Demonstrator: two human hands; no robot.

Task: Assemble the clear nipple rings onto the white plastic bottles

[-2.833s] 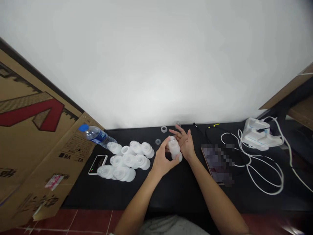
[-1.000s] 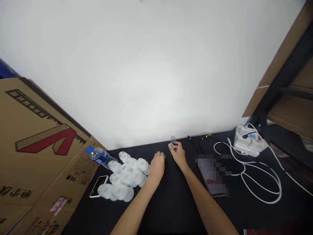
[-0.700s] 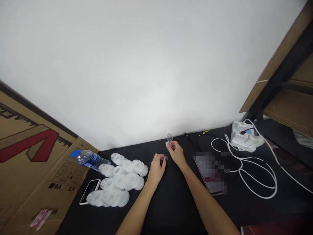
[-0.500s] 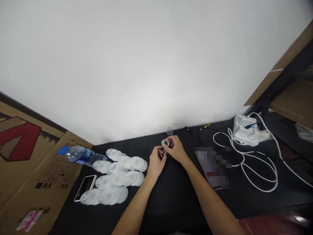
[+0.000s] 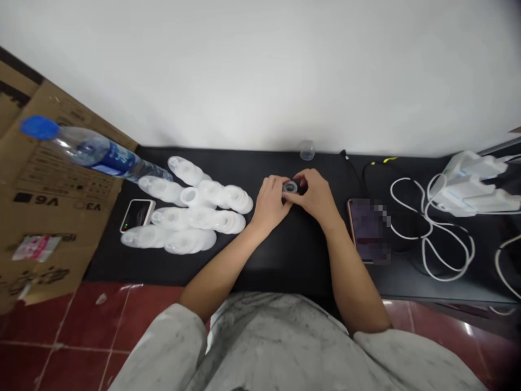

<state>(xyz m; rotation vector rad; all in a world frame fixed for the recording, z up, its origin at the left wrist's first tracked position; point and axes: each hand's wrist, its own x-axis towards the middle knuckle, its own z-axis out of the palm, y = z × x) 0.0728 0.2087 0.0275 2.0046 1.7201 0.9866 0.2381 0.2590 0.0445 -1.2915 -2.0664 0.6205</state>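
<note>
My left hand point(image 5: 269, 203) and my right hand point(image 5: 315, 194) meet over the black table point(image 5: 285, 255), fingers pinched together around a small clear ring point(image 5: 290, 188). Both hands grip it between thumb and fingertips. A pile of several translucent white bottles point(image 5: 191, 209) lies on its side just left of my left hand. A small clear cap point(image 5: 307, 150) stands alone near the wall, beyond my hands.
A blue-capped water bottle point(image 5: 87, 149) leans over a cardboard box point(image 5: 44, 206) at the left. A phone point(image 5: 137, 215) lies beside the pile. Another phone point(image 5: 368, 229), white cables point(image 5: 448, 244) and a white charger point(image 5: 468, 182) are on the right.
The big bottle I held earlier is gone from my hands. Both hands reached toward the wall, picked up small clear pieces and drew together. The view has tilted downward.
</note>
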